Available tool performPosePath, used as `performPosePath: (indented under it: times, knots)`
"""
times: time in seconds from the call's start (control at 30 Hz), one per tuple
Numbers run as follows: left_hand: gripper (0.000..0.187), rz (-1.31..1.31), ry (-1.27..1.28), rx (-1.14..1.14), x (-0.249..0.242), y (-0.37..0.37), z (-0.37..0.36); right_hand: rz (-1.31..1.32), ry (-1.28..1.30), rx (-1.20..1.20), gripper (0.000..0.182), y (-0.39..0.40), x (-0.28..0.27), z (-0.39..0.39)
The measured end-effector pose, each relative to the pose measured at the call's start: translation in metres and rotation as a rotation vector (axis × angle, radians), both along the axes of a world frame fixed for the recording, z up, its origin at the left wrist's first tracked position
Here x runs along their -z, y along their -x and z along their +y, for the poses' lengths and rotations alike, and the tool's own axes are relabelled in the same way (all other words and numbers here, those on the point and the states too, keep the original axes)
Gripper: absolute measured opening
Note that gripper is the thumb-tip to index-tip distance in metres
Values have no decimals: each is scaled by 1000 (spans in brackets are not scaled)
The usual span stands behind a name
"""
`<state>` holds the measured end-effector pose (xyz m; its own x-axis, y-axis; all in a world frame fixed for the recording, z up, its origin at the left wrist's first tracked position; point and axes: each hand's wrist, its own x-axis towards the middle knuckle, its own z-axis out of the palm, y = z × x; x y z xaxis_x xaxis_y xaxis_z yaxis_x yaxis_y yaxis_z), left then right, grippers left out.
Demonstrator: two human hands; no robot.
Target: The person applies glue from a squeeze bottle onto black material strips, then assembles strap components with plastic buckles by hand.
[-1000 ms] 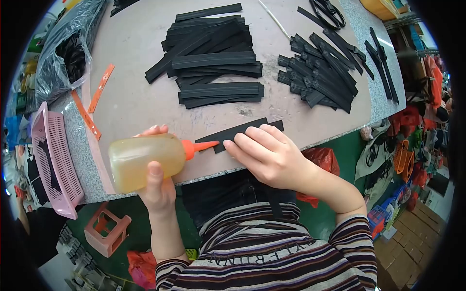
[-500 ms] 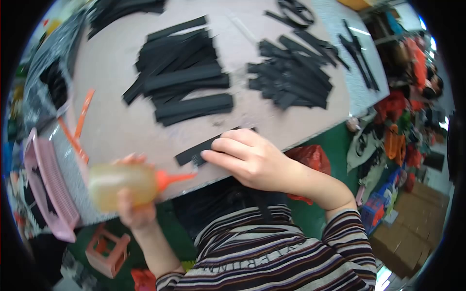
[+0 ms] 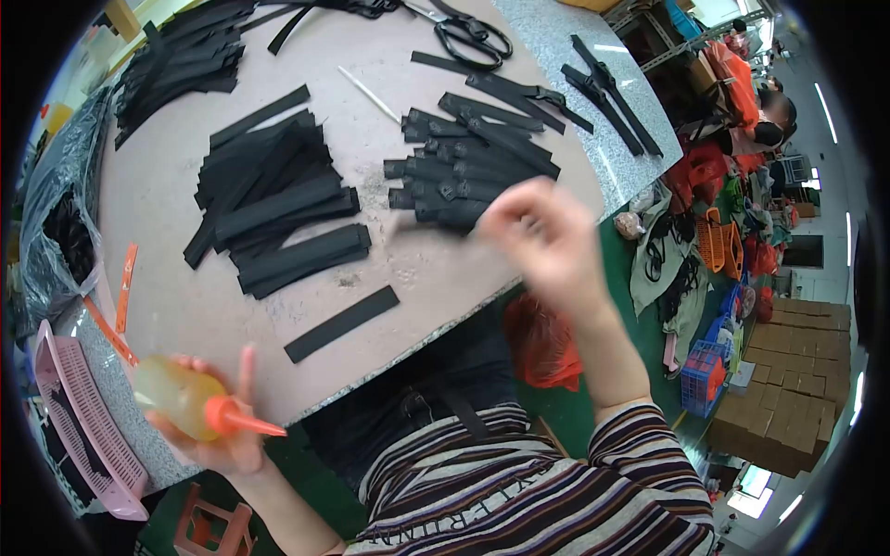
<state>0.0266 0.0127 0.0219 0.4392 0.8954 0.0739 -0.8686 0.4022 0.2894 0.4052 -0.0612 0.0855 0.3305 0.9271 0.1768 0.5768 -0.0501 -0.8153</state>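
Observation:
My left hand [image 3: 227, 440] is closed around a squeeze bottle [image 3: 176, 394] of yellowish liquid with an orange-red nozzle pointing right; the forefinger sticks up. My right hand [image 3: 547, 241], smeared by motion, is over the table's front edge beside the right-hand pile of black strips [image 3: 464, 171]. A blurred dark strip [image 3: 431, 227] runs leftward from its fingers, which look pinched on it. One flat black strip [image 3: 341, 324] lies alone near the table edge between the hands. Left of the right-hand pile is a larger heap of black strips [image 3: 278, 185].
Black-handled scissors [image 3: 473, 42] and a thin white stick [image 3: 369, 93] lie farther back. Orange strips [image 3: 125, 287] are at the left, near a pink basket [image 3: 88, 417]. A clear plastic bag [image 3: 65, 204] sits at the left edge. A red bag [image 3: 542, 343] is below the table's front edge.
My right hand has moved up and right, from the strip at the table edge to the right-hand pile. My left hand has drawn the bottle down and left, away from the strip.

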Motion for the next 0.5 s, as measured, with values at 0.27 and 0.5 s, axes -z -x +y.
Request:
performPosePath:
  times: [0.27,0.5]
  knots:
    - [69,636,-68,-509,2,28,-15,-455,-198,-162,24,9,29,8]
    - [59,1002,-196,-512,-4,-13,-12,-588,-316,-665,33,116,60,15]
